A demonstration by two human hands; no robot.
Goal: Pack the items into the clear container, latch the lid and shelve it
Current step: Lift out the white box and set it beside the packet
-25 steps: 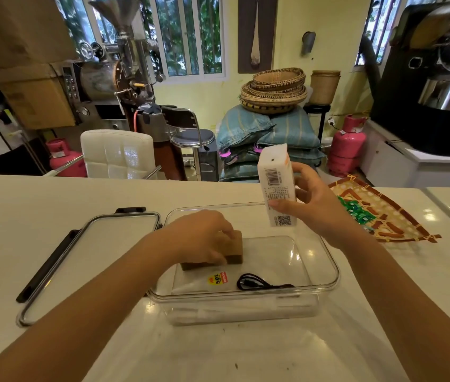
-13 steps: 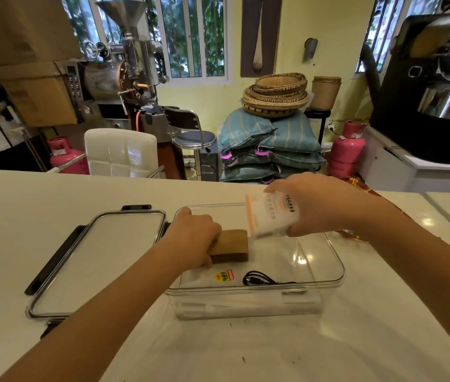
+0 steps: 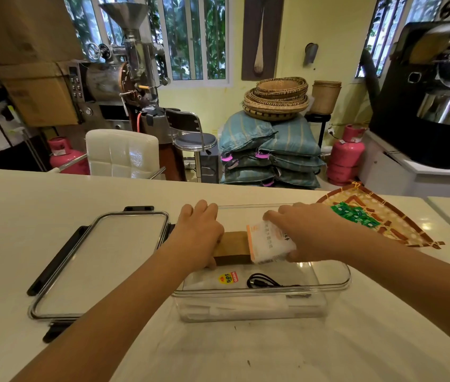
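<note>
The clear container (image 3: 328, 285) stands open on the white counter in front of me. Inside it my left hand (image 3: 200, 234) grips a brown box (image 3: 233, 245) at the left. My right hand (image 3: 306, 230) holds a white carton with orange trim (image 3: 269, 241), laid on its side and pressed against the brown box's right end. A black cable (image 3: 262, 282) and a flat packet with a yellow and red sticker (image 3: 228, 278) lie on the container's floor at the front. The lid (image 3: 102, 260), clear with black latches, lies flat to the container's left.
A woven fan-shaped tray (image 3: 400, 230) with green sachets (image 3: 354, 215) lies on the counter at the right. Beyond the counter's far edge stand a white chair (image 3: 121, 153), a stool, stacked sacks, pink gas cylinders and roasting machines.
My right hand tipped the white carton from upright above the container down onto its side and lowered it beside the brown box. My left hand slid the brown box a little back and left.
</note>
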